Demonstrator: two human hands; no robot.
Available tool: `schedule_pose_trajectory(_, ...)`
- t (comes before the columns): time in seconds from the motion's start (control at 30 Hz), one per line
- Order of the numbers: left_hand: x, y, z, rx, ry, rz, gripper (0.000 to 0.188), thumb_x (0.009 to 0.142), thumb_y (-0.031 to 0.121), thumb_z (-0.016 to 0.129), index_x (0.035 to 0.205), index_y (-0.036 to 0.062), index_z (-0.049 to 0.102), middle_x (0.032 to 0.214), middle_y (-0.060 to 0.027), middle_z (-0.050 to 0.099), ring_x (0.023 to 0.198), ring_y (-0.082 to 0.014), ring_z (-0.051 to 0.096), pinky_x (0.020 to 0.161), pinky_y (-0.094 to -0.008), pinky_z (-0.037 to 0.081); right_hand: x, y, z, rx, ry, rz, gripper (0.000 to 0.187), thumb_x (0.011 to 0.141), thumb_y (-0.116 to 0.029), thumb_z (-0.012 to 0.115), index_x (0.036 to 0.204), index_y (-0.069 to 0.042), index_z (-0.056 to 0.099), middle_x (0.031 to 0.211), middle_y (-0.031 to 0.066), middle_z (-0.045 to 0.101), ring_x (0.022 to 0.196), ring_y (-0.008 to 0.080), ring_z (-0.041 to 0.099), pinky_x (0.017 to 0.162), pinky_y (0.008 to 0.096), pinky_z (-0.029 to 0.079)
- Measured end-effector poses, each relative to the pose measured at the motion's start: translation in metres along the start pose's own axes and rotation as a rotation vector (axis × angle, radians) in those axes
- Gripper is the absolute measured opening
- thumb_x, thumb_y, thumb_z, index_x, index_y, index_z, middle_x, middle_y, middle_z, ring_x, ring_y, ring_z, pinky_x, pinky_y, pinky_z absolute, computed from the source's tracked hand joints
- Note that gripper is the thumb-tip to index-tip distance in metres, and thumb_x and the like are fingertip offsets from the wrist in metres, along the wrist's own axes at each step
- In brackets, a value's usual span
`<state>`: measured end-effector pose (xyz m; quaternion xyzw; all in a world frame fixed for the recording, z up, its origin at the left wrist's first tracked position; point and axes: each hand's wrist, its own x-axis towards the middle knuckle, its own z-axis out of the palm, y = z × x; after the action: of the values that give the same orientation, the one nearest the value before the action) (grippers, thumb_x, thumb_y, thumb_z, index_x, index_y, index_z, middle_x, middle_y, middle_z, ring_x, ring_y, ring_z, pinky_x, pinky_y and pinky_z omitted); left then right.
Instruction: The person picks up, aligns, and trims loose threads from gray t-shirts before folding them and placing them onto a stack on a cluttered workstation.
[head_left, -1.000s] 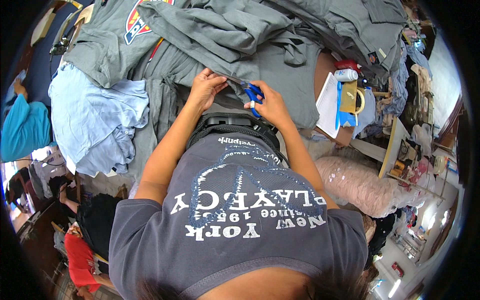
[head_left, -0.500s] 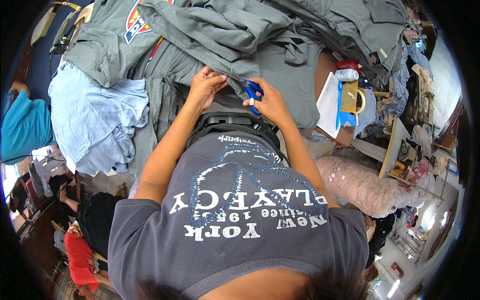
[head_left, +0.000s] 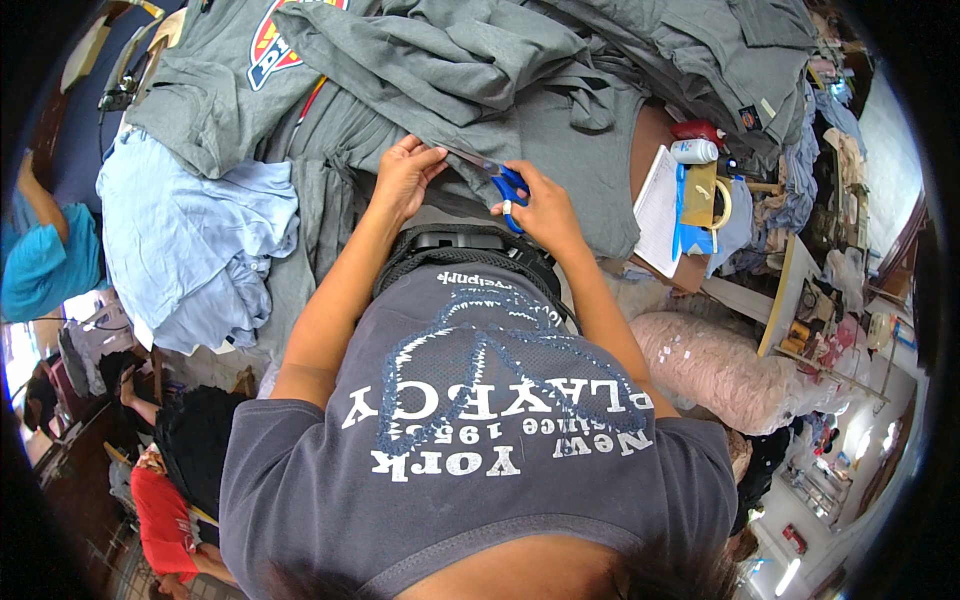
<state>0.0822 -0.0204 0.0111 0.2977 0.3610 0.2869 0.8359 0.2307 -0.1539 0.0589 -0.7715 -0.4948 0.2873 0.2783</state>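
Note:
My right hand (head_left: 540, 208) grips a pair of scissors (head_left: 511, 184) with blue handles. The blades point left, and their tips reach the fingertips of my left hand (head_left: 407, 178). On that hand the thumb and index finger are pinched together; whatever lies between them is too small to make out. Both hands are over a grey garment (head_left: 575, 170), spread in folds on the work surface just beyond my waist.
More grey garments (head_left: 440, 55) are heaped at the far side. Light blue shirts (head_left: 190, 220) lie piled to the left. A notepad (head_left: 657, 215), a tape roll (head_left: 722, 203) and a white bottle (head_left: 694, 151) sit at the right. A co-worker in teal (head_left: 55, 255) is at the far left.
The scissors have shifted slightly, showing more of their blades by my left fingertips. My left hand has barely moved. The co-worker at the left has raised an arm.

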Motion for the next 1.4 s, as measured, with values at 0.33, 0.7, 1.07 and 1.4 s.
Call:
schedule_pose_trajectory(0.33,-0.001,0.001,0.000,-0.001,-0.022,0.002,0.018,0.075,0.001,0.058,0.092,0.0039,0.052,0.084,-0.0017,0.059,0.076,-0.0097,0.056,0.070,-0.0219,0.045,0.014,-0.008,0.006,-0.029,0.013,-0.042,0.054,0.059,-0.031,0.071,0.104,-0.012,0.048,0.086,0.0112,0.058,0.074,0.0271,0.057,0.062,0.0360,0.043)
schedule_pose_trajectory(0.7,0.005,0.008,-0.008,-0.037,0.020,-0.004,0.015,0.076,0.000,0.056,0.090,0.0038,0.053,0.083,-0.0019,0.058,0.076,-0.0109,0.055,0.072,-0.0235,0.046,0.012,-0.013,0.004,-0.041,-0.001,0.001,0.053,0.059,-0.030,0.071,0.103,-0.012,0.048,0.084,0.0111,0.058,0.072,0.0265,0.057,0.062,0.0351,0.044)
schedule_pose_trajectory(1.07,0.004,0.013,-0.011,-0.061,-0.027,-0.019,0.014,0.076,0.001,0.056,0.089,0.0036,0.053,0.082,-0.0018,0.057,0.076,-0.0108,0.055,0.073,-0.0248,0.046,0.017,-0.006,0.011,0.047,-0.003,-0.008,0.051,0.058,-0.025,0.073,0.101,-0.011,0.049,0.079,0.0154,0.058,0.073,0.0307,0.057,0.063,0.0372,0.043)
schedule_pose_trajectory(1.4,0.008,0.021,-0.015,-0.044,-0.003,0.028,0.017,0.076,0.001,0.056,0.093,0.0037,0.053,0.084,-0.0024,0.058,0.077,-0.0107,0.056,0.072,-0.0238,0.047,0.028,-0.024,0.011,-0.026,0.001,-0.042,0.052,0.060,-0.027,0.071,0.104,-0.013,0.047,0.088,0.0127,0.059,0.073,0.0287,0.059,0.064,0.0352,0.045)
